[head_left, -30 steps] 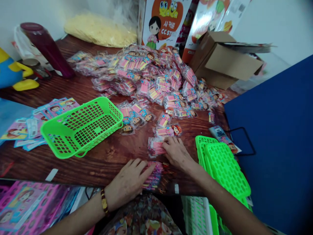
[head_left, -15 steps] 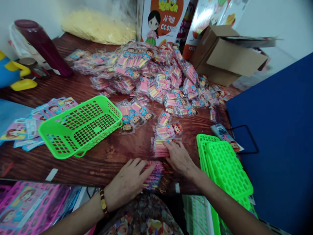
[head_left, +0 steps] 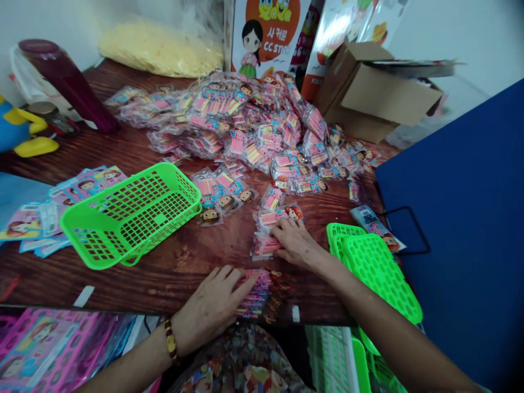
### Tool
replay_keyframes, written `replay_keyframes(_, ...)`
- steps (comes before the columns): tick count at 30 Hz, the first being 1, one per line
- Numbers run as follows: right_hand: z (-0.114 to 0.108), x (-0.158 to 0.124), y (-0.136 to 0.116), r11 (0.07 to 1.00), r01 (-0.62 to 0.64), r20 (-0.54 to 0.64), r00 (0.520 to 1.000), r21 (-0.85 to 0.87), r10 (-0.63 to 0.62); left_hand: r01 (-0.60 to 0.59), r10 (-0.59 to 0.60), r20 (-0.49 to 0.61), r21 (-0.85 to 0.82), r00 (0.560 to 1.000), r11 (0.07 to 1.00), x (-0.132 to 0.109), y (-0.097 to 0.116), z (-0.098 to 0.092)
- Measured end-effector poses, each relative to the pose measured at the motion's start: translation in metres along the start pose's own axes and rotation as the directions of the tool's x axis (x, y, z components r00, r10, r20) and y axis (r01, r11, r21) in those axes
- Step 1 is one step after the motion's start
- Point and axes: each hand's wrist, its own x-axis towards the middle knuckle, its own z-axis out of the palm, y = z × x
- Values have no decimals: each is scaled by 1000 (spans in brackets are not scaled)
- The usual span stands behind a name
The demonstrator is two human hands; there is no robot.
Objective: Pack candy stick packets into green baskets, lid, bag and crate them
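Note:
My left hand lies at the table's front edge, fingers stretched out and thumb across the left side of a row of overlapping stick packets. My right hand bends its fingers down onto a clear packet of pink and yellow sticks, covering its right part. Just beyond, another stick packet with a red-haired cartoon figure lies flat, close to the fingertips. Further off sits a large heap of similar packets.
A green basket stands to the left, beside printed cards. Green perforated pieces lie at the right edge. Behind the heap are an open carton and printed boxes. A purple bottle stands at the far left.
My right hand has shifted slightly away from me, its fingers curling more and reaching the edge of the further packet. My left hand stays on the row. The view has shifted slightly.

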Motion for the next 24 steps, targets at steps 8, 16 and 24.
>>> replay_keyframes(8, 5, -25, 0, 980, 59, -4, 998, 191, -59, 14, -14, 5, -23, 1000, 1000, 1, 0, 0)
replay_keyframes(16, -37, 40, 65, 985, 1, 178, 984, 170, -32, 33, -32, 18, -39, 999, 999, 1, 1, 0)
replay_keyframes(24, -23, 51, 64, 991, 121, 108, 987, -47, -116, 32, -30, 35, -57, 999, 998, 2, 2, -5)
